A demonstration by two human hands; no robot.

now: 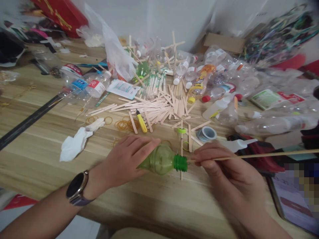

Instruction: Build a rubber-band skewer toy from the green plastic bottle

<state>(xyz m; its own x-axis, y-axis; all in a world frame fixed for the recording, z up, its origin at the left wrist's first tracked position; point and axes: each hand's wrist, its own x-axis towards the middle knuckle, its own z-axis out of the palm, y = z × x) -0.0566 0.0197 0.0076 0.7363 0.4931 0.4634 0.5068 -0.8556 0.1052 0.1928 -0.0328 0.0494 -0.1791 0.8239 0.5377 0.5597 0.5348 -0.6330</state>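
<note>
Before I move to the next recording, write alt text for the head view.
A person's left hand holds a green plastic bottle sideways while the right hand holds a thin wooden stick at the bottle's mouth. Beyond, on a wooden table, lie flat craft sticks, a yellow-handled tool and clear bottles.

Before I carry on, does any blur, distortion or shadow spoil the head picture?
Head view: the right hand looks soft, its lower edge smeared; head view: a shadow lies on the wooden table below the green bottle; head view: clear bottles at far right look stretched, and coarse pixel blocks mask part of the lower right.
</note>
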